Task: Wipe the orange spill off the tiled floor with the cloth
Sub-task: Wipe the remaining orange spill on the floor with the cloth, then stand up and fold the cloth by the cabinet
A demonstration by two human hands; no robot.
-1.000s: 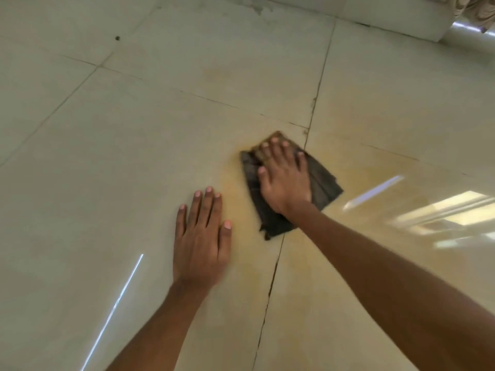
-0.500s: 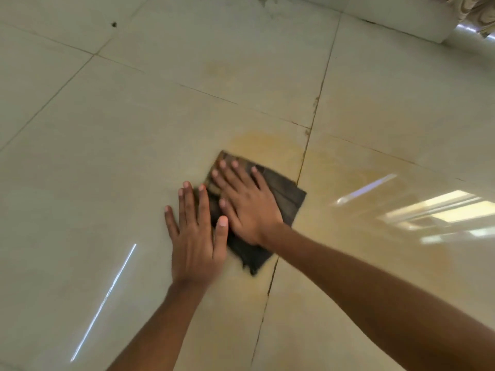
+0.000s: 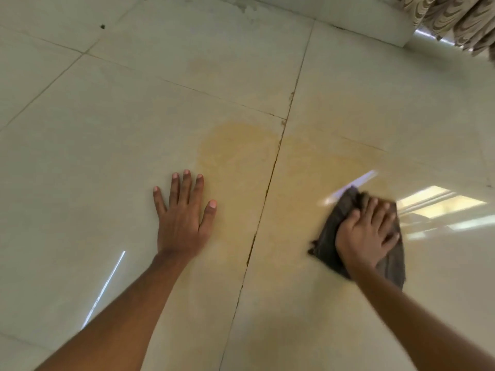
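A pale orange spill [image 3: 241, 151] spreads thinly over the cream tiled floor, across the grout joint [image 3: 265, 194] between two tiles. My right hand [image 3: 367, 234] presses flat, fingers spread, on a dark grey cloth [image 3: 330, 223] on the right tile, at the right edge of the stain; the hand and cloth are motion-blurred. My left hand [image 3: 184, 220] rests flat on the floor to the left of the joint, palm down with fingers straight, at the left edge of the stain.
A white wall base or step [image 3: 361, 20] runs along the top, with a patterned curtain [image 3: 455, 20] hanging at the top right. Bright window reflections [image 3: 439, 202] glare on the glossy tile right of the cloth.
My right hand has swept the cloth from beside my left hand across the grout joint to the right tile. The left hand stays planted; the uncovered stain shows between the hands.
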